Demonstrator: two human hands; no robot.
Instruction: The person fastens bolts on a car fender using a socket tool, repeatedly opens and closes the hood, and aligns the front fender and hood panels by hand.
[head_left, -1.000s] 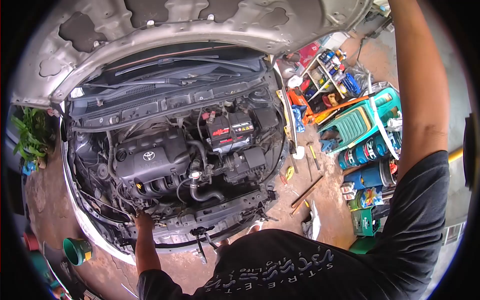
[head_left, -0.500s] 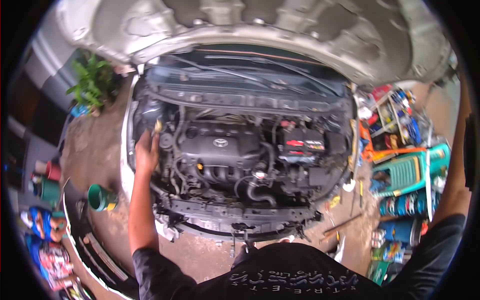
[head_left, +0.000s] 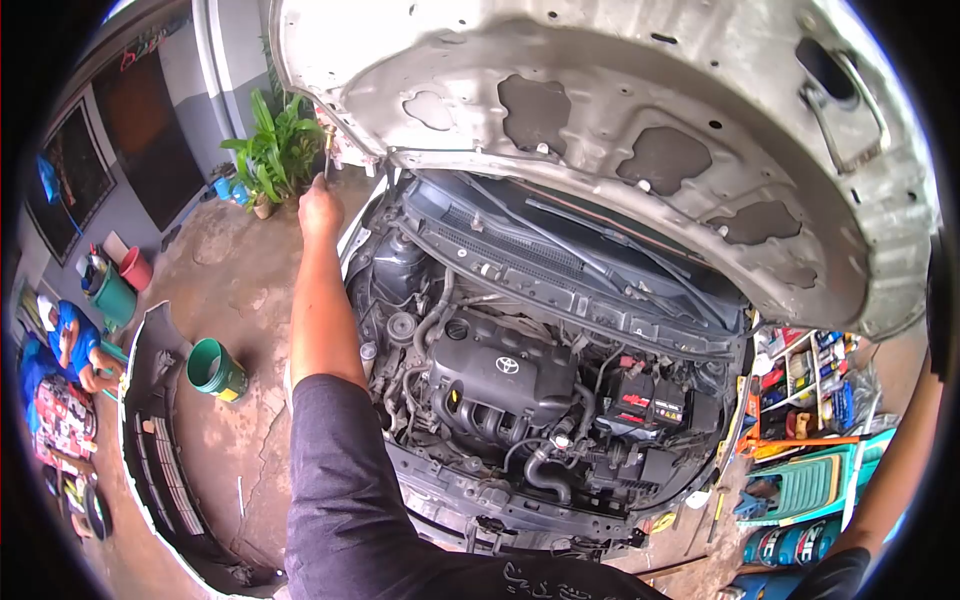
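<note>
My left hand (head_left: 321,210) is closed and raised beside the car's left side in view, out past the fender and near the raised hood's edge. A thin stick-like tool (head_left: 328,150) stands up from its fingers; its kind is too small to make out. The raised hood (head_left: 590,110) spans the top right above the engine bay. Below it lies the engine cover (head_left: 505,375), with the battery (head_left: 642,402) to its right. My right forearm (head_left: 900,460) reaches up along the right edge, and the hand itself lies outside the picture.
A detached bumper (head_left: 140,440) lies on the floor at left, near a green bucket (head_left: 217,370). A person (head_left: 75,340) sits at the far left. Potted plants (head_left: 275,150) stand behind. At right are a cluttered rack (head_left: 800,375) and a green plastic chair (head_left: 800,480).
My left hand has moved from over the engine bay's left side up and outward beyond the fender, still with the thin tool. The view has turned left, and the hood shows more fully.
</note>
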